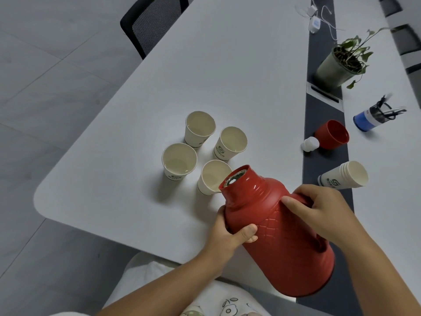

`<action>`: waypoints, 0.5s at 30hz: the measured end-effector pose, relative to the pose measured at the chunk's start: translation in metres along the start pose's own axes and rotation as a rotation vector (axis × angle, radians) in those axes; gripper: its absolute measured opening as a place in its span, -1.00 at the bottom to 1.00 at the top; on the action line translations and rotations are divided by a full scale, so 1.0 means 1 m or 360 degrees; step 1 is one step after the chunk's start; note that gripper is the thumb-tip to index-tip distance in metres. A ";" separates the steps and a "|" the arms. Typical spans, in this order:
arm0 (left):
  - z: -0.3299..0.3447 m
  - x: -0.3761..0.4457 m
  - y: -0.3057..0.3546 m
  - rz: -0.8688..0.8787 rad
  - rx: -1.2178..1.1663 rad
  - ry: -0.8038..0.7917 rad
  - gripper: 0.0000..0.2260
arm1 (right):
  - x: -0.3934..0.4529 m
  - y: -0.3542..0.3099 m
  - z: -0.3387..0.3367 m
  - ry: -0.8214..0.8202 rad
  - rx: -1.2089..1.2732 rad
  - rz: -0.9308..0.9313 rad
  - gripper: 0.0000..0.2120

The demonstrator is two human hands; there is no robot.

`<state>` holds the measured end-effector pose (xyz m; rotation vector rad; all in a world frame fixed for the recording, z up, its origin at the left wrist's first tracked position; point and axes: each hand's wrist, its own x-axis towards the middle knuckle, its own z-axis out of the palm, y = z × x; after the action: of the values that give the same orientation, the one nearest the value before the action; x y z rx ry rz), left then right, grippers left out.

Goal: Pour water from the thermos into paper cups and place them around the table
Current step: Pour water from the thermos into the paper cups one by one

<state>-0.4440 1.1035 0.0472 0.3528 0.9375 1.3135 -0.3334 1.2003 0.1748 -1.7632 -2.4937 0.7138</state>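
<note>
Red plastic thermos (pixel 280 229), uncapped, held tilted above the near edge of the white worktop (pixel 227 76), mouth over the nearest of four upright cream paper cups (pixel 213 176) clustered left of centre; left hand (pixel 230 231) wrapped around the body below the neck, right hand (pixel 319 210) curled around the handle. Water faintly visible in the near-left cup (pixel 179 160); fill of the other three not determinable, no stream discernible, so pouring judged in progress. Remaining: completion of filling, then distribution around the worktop; spare stack of paper cups (pixel 344 175) lying on its side to the right, red cap (pixel 332 134) and white stopper (pixel 309 144) set aside far right.
</note>
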 end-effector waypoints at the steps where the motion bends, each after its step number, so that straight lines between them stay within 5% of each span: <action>1: 0.000 0.000 0.001 0.0005 -0.0004 0.0004 -0.63 | 0.000 0.000 0.000 -0.0001 0.0000 -0.0002 -0.76; 15: 0.002 0.002 -0.001 0.0014 0.0011 0.0025 -0.62 | 0.005 -0.002 -0.003 -0.0045 -0.0010 -0.0001 -0.77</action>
<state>-0.4421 1.1057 0.0474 0.3526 0.9549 1.3233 -0.3364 1.2052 0.1768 -1.7668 -2.5169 0.7369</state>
